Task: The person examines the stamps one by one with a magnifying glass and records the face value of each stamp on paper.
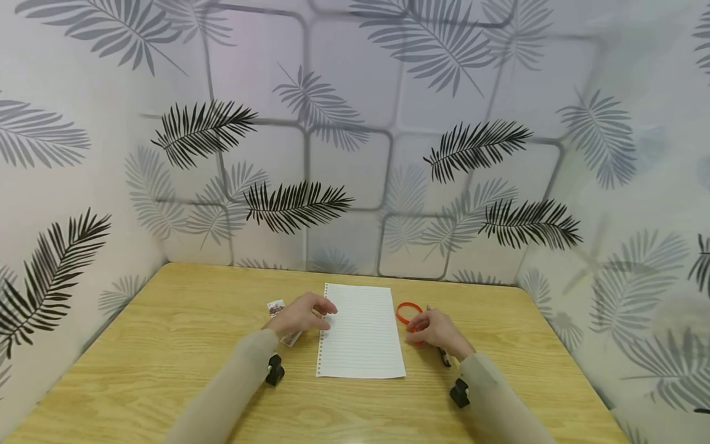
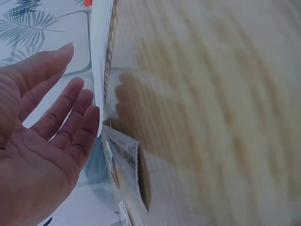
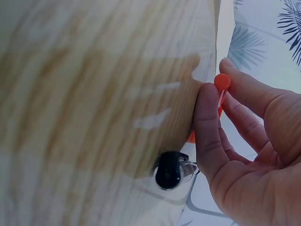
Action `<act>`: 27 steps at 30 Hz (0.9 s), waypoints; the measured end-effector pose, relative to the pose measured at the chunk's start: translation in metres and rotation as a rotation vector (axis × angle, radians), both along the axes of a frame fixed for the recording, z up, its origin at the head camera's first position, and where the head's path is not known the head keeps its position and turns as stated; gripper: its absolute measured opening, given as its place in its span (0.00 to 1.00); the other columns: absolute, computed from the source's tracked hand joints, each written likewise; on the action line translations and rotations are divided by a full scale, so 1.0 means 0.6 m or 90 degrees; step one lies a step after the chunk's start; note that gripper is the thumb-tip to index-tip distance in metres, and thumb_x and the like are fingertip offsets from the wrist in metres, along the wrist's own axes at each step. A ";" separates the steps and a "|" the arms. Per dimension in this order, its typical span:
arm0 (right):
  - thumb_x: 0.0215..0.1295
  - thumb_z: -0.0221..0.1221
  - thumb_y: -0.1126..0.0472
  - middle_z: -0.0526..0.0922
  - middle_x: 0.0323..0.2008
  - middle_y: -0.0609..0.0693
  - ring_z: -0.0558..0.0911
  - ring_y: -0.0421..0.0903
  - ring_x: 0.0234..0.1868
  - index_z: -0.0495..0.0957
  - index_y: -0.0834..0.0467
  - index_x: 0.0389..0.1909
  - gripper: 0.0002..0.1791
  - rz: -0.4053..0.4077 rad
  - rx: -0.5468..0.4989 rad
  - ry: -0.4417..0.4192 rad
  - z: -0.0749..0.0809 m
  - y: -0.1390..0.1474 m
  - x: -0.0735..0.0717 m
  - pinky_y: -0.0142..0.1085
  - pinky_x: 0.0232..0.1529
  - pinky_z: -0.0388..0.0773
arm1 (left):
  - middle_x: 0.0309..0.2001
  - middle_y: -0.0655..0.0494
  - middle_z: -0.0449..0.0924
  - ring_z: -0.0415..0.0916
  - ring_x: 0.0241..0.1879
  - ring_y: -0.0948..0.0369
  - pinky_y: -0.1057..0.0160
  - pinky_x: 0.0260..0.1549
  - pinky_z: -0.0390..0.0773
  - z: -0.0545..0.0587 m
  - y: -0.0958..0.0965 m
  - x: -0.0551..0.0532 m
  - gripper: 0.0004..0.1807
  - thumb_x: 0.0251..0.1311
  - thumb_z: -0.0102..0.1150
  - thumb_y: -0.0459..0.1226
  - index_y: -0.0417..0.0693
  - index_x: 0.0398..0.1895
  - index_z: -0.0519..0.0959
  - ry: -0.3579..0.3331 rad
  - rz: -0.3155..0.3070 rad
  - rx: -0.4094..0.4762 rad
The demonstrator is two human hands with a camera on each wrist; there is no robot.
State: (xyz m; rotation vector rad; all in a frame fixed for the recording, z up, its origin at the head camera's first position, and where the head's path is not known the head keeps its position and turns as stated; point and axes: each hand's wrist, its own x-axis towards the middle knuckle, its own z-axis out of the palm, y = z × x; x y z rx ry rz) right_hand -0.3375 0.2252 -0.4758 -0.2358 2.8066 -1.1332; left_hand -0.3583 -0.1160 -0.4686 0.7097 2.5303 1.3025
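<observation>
While the right hand [image 1: 439, 332] pinches an orange loop [image 3: 222, 82], the left hand [image 1: 299, 316] — fingers apart — hovers over a packet [image 1: 275, 306], its lettering unreadable, left of lined paper [image 1: 362, 333].

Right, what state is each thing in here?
White lined paper sheet: unfolded, no writing visible.
Small white printed piece: serrated end raised off the pale wooden table.
Black-and-clear pen: lying down; whether capped, cannot tell.
Orange-red loop-shaped item: pinched by the right hand.
Left hand: open, fingers relaxed, holding nothing.
</observation>
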 end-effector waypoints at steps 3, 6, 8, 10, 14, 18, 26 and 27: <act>0.51 0.73 0.62 0.84 0.33 0.51 0.77 0.42 0.30 0.86 0.60 0.37 0.12 -0.002 -0.011 -0.017 -0.002 0.000 0.001 0.32 0.29 0.76 | 0.52 0.44 0.81 0.75 0.55 0.46 0.48 0.55 0.76 -0.003 0.003 0.000 0.18 0.55 0.67 0.27 0.38 0.51 0.82 -0.005 0.013 -0.010; 0.51 0.73 0.62 0.84 0.33 0.50 0.77 0.42 0.30 0.86 0.61 0.37 0.12 -0.001 -0.010 -0.024 -0.003 -0.001 0.002 0.32 0.29 0.77 | 0.52 0.47 0.81 0.75 0.55 0.47 0.48 0.56 0.75 -0.006 0.007 -0.004 0.19 0.53 0.68 0.27 0.40 0.51 0.82 0.003 0.014 -0.026; 0.51 0.73 0.62 0.84 0.32 0.50 0.77 0.42 0.29 0.86 0.60 0.36 0.12 -0.002 0.000 -0.020 -0.003 -0.003 0.002 0.32 0.29 0.76 | 0.51 0.47 0.81 0.75 0.55 0.48 0.48 0.57 0.74 -0.008 0.009 -0.007 0.20 0.52 0.69 0.27 0.40 0.50 0.83 0.007 0.013 -0.036; 0.51 0.74 0.62 0.84 0.32 0.49 0.77 0.41 0.29 0.86 0.59 0.35 0.11 -0.004 0.007 -0.017 -0.004 -0.003 0.001 0.32 0.28 0.76 | 0.50 0.48 0.81 0.75 0.54 0.50 0.49 0.57 0.73 -0.009 0.012 -0.009 0.20 0.51 0.70 0.26 0.41 0.50 0.83 0.007 0.014 -0.047; 0.50 0.74 0.62 0.84 0.30 0.49 0.76 0.41 0.28 0.86 0.59 0.35 0.11 -0.004 0.007 -0.018 -0.004 -0.003 0.000 0.32 0.27 0.76 | 0.51 0.50 0.81 0.74 0.52 0.53 0.51 0.58 0.72 -0.011 0.014 -0.013 0.23 0.47 0.72 0.25 0.42 0.50 0.83 -0.007 0.024 -0.064; 0.50 0.74 0.62 0.84 0.31 0.49 0.76 0.42 0.29 0.86 0.59 0.35 0.11 0.002 0.004 -0.017 -0.003 -0.002 0.002 0.32 0.29 0.75 | 0.52 0.52 0.79 0.73 0.53 0.54 0.51 0.58 0.72 -0.011 0.016 -0.009 0.26 0.44 0.74 0.26 0.45 0.51 0.83 -0.014 0.032 -0.098; 0.58 0.69 0.62 0.84 0.32 0.53 0.78 0.43 0.25 0.84 0.62 0.39 0.11 0.001 -0.074 -0.030 -0.004 0.009 0.006 0.34 0.26 0.78 | 0.55 0.53 0.78 0.73 0.51 0.56 0.52 0.57 0.73 -0.010 0.015 -0.005 0.26 0.46 0.75 0.29 0.49 0.52 0.81 -0.019 0.028 -0.132; 0.59 0.68 0.62 0.84 0.32 0.53 0.77 0.43 0.23 0.84 0.63 0.39 0.10 -0.006 -0.088 -0.028 -0.003 0.011 0.007 0.34 0.25 0.76 | 0.54 0.53 0.78 0.72 0.50 0.57 0.52 0.56 0.73 -0.010 0.015 -0.005 0.26 0.46 0.75 0.29 0.49 0.52 0.81 -0.019 0.024 -0.130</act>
